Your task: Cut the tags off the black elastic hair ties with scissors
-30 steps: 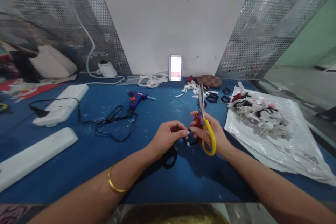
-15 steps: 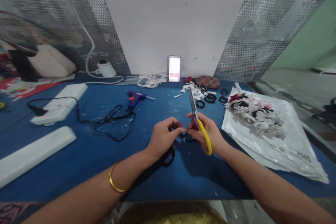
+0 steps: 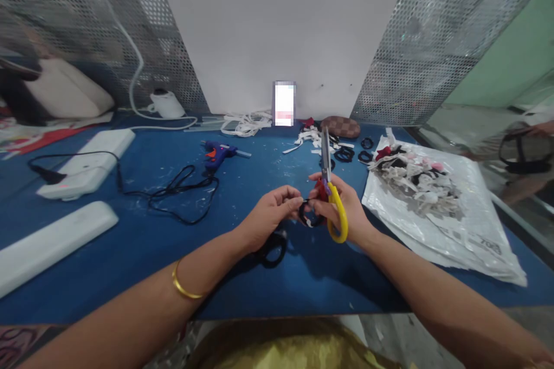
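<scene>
A black hair tie [image 3: 308, 222] with a small white bit on its lower edge is held upright between my hands. My left hand [image 3: 270, 213] pinches its left side between thumb and fingertips. My right hand [image 3: 350, 207] grips the other side, along with a red piece [image 3: 321, 190] that looks like fabric. Yellow-handled scissors [image 3: 341, 219] hang in that same hand, their blades pointing away from me. Below my left wrist, black rings [image 3: 273, 251], seemingly hair ties, lie on the blue table [image 3: 303, 288].
A blue glue gun [image 3: 219, 154] with its cord lies left, near a white power strip [image 3: 93, 161]. Lit phone [image 3: 284, 104], white strips [image 3: 246, 124] and a checked case [image 3: 341, 126] line the back. Right, a white plastic bag [image 3: 433, 236] bears scraps; beyond, a person's arm [image 3: 541, 130] shows.
The scissors have swung more upright in my right hand, and the hair tie now shows as a fuller ring. The whole view has shifted slightly. A person's arm has appeared at far right.
</scene>
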### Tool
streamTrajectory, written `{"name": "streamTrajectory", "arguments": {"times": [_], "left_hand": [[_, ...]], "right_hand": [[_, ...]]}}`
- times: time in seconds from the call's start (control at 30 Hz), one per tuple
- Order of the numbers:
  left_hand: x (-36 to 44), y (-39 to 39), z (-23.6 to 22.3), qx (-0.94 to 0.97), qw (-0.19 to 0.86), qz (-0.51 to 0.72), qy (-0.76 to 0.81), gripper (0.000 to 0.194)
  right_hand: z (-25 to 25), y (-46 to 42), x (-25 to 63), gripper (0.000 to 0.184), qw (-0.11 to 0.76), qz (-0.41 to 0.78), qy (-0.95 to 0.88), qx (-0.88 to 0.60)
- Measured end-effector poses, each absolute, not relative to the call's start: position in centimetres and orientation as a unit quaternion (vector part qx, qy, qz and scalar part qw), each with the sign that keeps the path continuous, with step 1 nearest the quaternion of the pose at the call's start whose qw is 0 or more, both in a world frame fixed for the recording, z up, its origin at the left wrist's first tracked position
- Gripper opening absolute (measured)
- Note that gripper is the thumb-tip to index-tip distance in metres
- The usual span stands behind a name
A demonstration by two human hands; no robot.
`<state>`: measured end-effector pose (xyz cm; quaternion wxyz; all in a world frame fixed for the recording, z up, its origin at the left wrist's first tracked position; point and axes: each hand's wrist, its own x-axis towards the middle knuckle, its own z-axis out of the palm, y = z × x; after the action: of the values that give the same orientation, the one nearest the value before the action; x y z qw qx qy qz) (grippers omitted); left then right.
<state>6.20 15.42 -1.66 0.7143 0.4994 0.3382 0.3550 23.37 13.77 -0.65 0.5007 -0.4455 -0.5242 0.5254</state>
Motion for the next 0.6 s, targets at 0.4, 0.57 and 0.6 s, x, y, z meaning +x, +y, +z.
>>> {"name": "streamTrajectory", "arguments": {"times": [0.4, 0.57, 0.6], "left_hand": [[6.01, 15.07, -1.09, 0.469, 0.654, 0.411, 0.427, 0.020], [6.09, 15.01, -1.19, 0.440, 0.692, 0.419, 0.391, 0.019], [6.12, 15.00, -1.22, 0.430, 0.703, 0.418, 0.382, 0.020]], "right_hand": [[-0.51, 13.22, 22.52, 0.049, 0.510, 0.514, -0.522, -0.450], [-0.46, 13.17, 22.59, 0.051, 0.516, 0.507, -0.515, -0.459], [-0.45, 13.16, 22.63, 0.051, 0.519, 0.502, -0.512, -0.465]]}}
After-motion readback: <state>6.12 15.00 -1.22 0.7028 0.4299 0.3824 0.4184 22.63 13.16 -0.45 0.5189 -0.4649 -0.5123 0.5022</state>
